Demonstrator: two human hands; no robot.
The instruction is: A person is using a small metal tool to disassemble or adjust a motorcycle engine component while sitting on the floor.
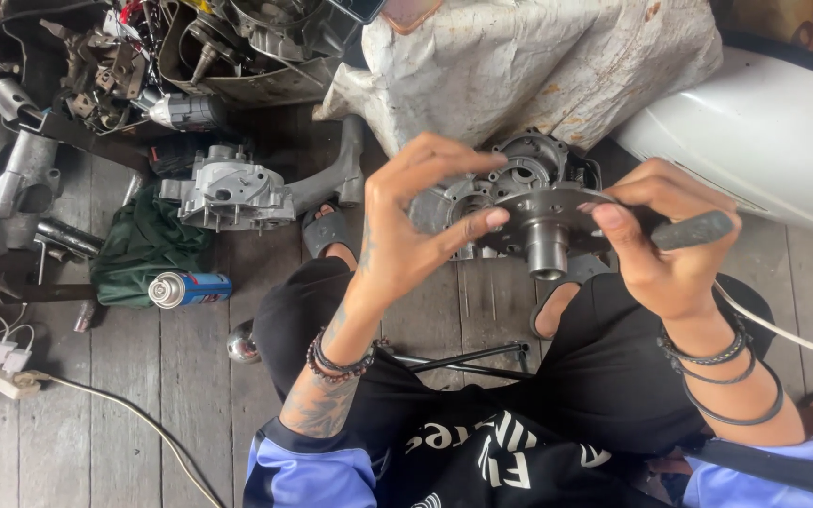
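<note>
Holding it up between both hands, the person kept a round metal flange (557, 209) with a short hollow hub (547, 250) in front of the chest, above the knees and the plank floor (181, 395). The disc lay roughly flat, and the hub's long axis pointed down and a little toward the camera, its open end showing. The left hand (416, 226) sat on the disc's left side, thumb tip pressed to the rim, the other fingers spread and arched over the top, so it pinched lightly rather than clenched. The right hand (661, 240) was closed on the right rim and also gripped a dark grey bar-shaped tool (693, 230) that stuck out to the right, away from the disc. Both hands touched the part; the right one looked to carry more of it. Behind the flange, on the floor, lay a grey engine casing (519, 169). Well off to the left were another casting (232, 193), a green cloth (143, 245) and a blue spray can (190, 289).
</note>
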